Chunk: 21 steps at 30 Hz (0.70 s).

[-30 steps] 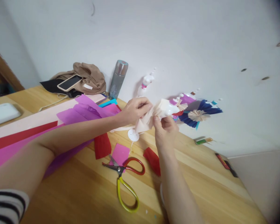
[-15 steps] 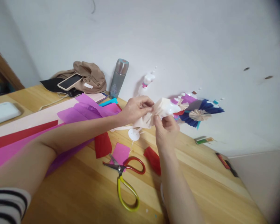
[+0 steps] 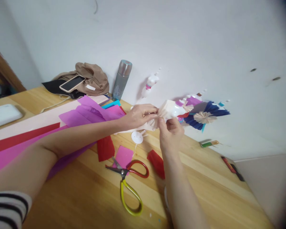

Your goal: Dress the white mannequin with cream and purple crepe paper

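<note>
Between my two hands is a glossy white figurine [image 3: 177, 110] lying tilted, with gathered cream crepe paper [image 3: 166, 107] around its lower part. My left hand [image 3: 141, 115] pinches the crepe paper from the left, fingers closed on its pleats. My right hand [image 3: 172, 133] grips the paper and the figurine's underside between thumb and bent fingers. Part of the figurine is hidden by the paper and my fingers. Just below my hands lies a white paper disc [image 3: 137, 137] with thin strips at its side.
Open scissors [image 3: 124, 173] lie in front, by a pink paper square [image 3: 124, 156] and red paper pieces [image 3: 155, 163]. Coloured sheets [image 3: 83, 114] cover the left. A grey flask [image 3: 121, 81], a phone [image 3: 72, 83] on a cap, and decorated figurines [image 3: 206, 116] stand along the wall.
My left hand has shifted slightly down and right along the crepe paper, its fingers now straighter and flatter on the pleats. My right hand keeps its grip.
</note>
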{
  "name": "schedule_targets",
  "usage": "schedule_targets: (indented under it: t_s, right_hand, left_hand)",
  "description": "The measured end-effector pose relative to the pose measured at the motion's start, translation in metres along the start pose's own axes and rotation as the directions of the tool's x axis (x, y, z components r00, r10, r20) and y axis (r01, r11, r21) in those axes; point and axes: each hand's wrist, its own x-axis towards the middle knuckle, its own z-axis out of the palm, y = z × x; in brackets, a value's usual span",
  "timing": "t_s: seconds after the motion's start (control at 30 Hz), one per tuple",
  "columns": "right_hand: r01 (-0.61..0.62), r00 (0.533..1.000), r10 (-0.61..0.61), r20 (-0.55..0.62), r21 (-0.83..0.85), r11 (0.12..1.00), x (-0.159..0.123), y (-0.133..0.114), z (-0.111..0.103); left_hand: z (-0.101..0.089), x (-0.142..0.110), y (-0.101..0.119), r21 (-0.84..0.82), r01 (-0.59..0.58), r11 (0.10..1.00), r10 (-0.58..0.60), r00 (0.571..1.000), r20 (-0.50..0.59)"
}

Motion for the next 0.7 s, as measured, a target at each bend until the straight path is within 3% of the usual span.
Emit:
schedule_targets:
  t_s: [0.2, 0.5, 0.7]
  right_hand:
    - [-0.02, 1.0, 0.02, 0.007, -0.005, 1.0, 0.0, 0.001, -0.001]
    - [-0.056, 0.998, 0.054, 0.032, 0.067, 0.996, 0.0, 0.0, 0.0]
    - [-0.056, 0.998, 0.053, 0.041, 0.087, 0.995, -0.002, -0.001, 0.0]
  left_hand:
    - [0.007, -0.005, -0.005, 0.054, -0.089, 0.995, 0.088, 0.996, 0.023]
    - [0.016, -0.021, 0.002, 0.022, 0.037, 0.999, -0.038, 0.999, 0.034]
    - [0.018, -0.02, 0.013, -0.132, 0.116, 0.984, -0.121, 0.992, -0.032]
